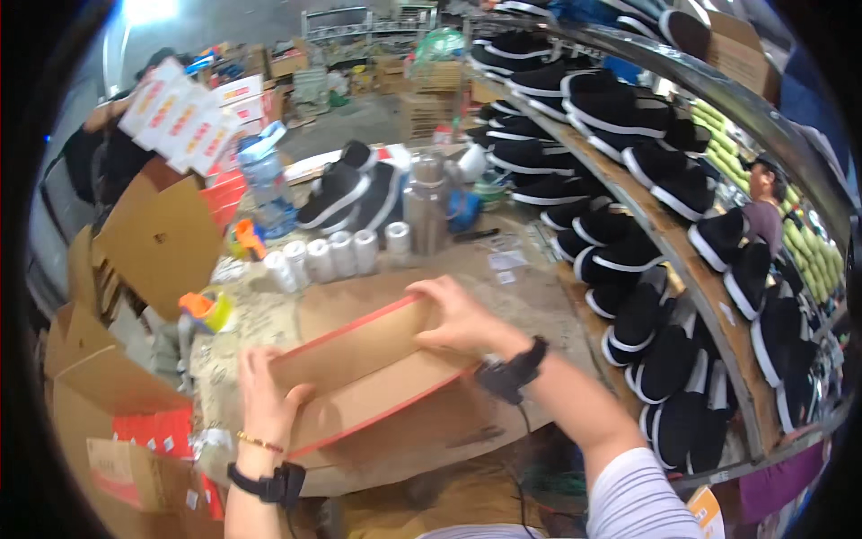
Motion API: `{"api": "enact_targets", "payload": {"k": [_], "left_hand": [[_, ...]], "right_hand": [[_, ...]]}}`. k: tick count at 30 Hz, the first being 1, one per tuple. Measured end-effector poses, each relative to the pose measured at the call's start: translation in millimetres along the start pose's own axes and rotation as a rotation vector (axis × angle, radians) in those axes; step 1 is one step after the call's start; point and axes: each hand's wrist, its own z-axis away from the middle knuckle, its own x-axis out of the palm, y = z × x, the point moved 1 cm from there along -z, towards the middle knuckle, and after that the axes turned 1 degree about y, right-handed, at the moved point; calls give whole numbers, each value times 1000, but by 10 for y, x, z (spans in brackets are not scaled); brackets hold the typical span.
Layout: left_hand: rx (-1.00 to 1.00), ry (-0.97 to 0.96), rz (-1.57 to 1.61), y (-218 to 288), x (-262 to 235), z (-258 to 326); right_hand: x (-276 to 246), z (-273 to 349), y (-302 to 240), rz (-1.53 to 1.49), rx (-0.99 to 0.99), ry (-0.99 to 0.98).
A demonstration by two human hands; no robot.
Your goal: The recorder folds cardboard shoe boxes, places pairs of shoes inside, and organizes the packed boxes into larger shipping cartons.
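An open cardboard shoebox (pixel 373 382) with red edges is held tilted above the worktable, its plain brown inside facing me. My left hand (pixel 269 391) grips the near-left end, with the thumb over the rim. At the far right end, my right hand (pixel 453 319) clasps the wall with its thumb inside. The box holds nothing that I can see. Each wrist wears a black strap device; a beaded bracelet circles the left one. Beyond the box, a row of white rolls (pixel 341 254) stands on the worktable (pixel 548 310).
Black shoes with white soles (pixel 620 234) fill the rack on the right. Behind the rolls are a steel flask (pixel 425 207), a water bottle (pixel 268 189) and more shoes (pixel 355 193). Orange-and-yellow tape dispensers (pixel 206 310) and open cartons (pixel 126 359) lie left. A person (pixel 768 202) is beyond the rack.
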Motion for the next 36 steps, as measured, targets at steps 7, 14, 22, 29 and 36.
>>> {"api": "enact_targets", "payload": {"k": [7, 14, 22, 29, 36], "left_hand": [[43, 60, 145, -311, -448, 38], [151, -69, -492, 102, 357, 259], [115, -139, -456, 158, 365, 193], [117, -218, -452, 147, 338, 190], [139, -139, -19, 193, 108, -46]], "right_hand": [[-179, 197, -141, -503, -33, 211], [-1230, 238, 1734, 358, 305, 376], [-2797, 985, 2603, 402, 714, 669], [-2448, 752, 2449, 54, 662, 818], [-1243, 757, 216, -1599, 427, 784]]}}
